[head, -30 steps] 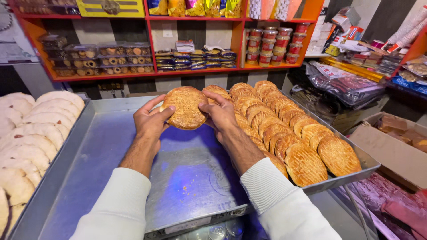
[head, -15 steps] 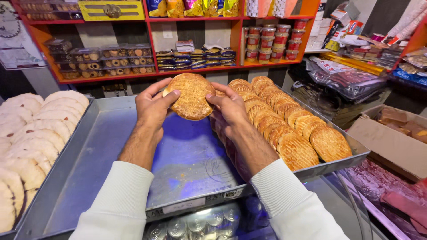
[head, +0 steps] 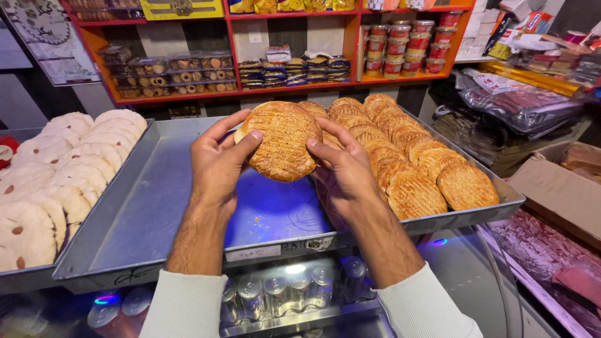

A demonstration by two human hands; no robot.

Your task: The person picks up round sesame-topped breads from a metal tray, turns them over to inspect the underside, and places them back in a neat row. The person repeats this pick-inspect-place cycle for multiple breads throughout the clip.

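Both of my hands hold one round golden-brown flatbread (head: 283, 141) with a scored, seeded top, lifted above a large metal tray (head: 156, 206). My left hand (head: 218, 164) grips its left edge with thumb on top. My right hand (head: 343, 168) grips its right edge. On the right half of the tray lie two overlapping rows of several similar browned breads (head: 410, 166). The left half of the tray is bare metal.
A second tray of pale round breads (head: 59, 175) sits at the left. Orange shelves (head: 288, 87) behind hold boxed biscuits and jars. Wrapped goods (head: 526, 103) and a cardboard box (head: 563, 188) stand at the right. Cans (head: 275, 291) show below the glass counter.
My hands have lifted the bread slightly higher and toward me, tilting its top more toward the camera. The view has shifted a little closer.
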